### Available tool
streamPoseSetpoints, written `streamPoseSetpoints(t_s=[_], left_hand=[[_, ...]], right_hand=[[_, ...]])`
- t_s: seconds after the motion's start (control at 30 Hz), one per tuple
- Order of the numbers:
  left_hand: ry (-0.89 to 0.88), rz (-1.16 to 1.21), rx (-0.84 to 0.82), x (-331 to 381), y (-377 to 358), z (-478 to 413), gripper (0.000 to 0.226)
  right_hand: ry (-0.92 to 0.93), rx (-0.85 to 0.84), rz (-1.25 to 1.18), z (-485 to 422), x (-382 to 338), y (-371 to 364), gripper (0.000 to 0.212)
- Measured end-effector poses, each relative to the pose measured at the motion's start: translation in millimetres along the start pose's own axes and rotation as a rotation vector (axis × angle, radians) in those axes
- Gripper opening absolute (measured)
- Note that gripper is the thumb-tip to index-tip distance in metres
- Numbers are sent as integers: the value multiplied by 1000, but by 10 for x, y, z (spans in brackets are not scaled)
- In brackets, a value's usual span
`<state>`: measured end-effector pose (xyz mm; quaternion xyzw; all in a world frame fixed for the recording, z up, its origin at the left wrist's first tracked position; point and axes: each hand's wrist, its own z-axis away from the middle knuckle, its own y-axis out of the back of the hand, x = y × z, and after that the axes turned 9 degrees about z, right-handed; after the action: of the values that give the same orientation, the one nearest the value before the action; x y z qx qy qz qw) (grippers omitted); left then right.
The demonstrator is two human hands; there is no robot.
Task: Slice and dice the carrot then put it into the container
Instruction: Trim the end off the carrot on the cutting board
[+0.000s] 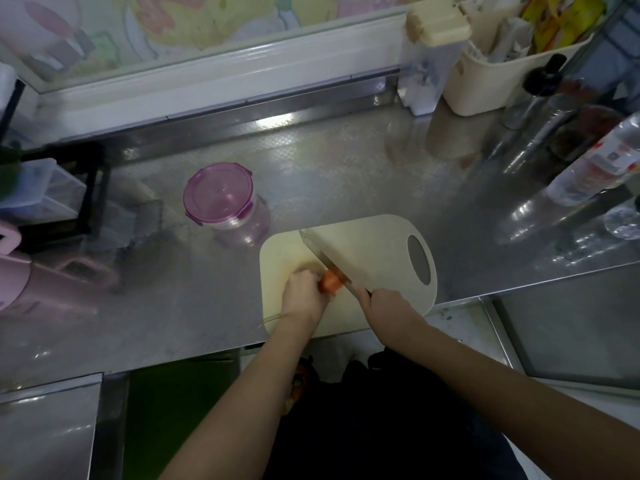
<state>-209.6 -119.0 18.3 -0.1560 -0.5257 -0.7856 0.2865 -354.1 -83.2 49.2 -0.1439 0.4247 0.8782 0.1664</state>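
Note:
An orange carrot (330, 282) lies on the cream cutting board (388, 233) near the counter's front edge. My left hand (303, 294) grips the carrot's left end and covers most of it. My right hand (386, 306) holds the dark handle of a broad cleaver (349, 252), whose blade stands against the carrot's right end. A clear round container (225, 202) with a purple clip lid on it stands on the counter, up and left of the board.
The steel counter (173, 289) ends just below the board. A clear plastic bottle (595, 161) lies at the right. A cream basket (498, 64) and jars stand at the back right. Pink items (14, 271) and a black rack (86, 202) sit at the left.

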Motion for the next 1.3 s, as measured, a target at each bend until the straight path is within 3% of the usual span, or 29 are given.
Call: streamPoseSetpoints(t_s=[0.2,0.33,0.5,0.7,0.87,1.3], left_hand=[[0,-15,5,22,8,18,21],[-14,-27,12,29,7,20,19],[10,-28,20,17,-5,14,21],[14,-28,31,31,15,27,24],[15,-5,30,38,14,48,31],[40,101,77,61,-14,88,39]], right_hand=[[22,54,-128,-221,-113,-45,54],[51,63,-187,-287,-163,-50,38],[11,89,-130,-418,-129,-115,62],[-15,22,-227,-427,-80,10,42],[88,105,-244,-444,48,123,66],[149,109,-176,-166,151,160,56]])
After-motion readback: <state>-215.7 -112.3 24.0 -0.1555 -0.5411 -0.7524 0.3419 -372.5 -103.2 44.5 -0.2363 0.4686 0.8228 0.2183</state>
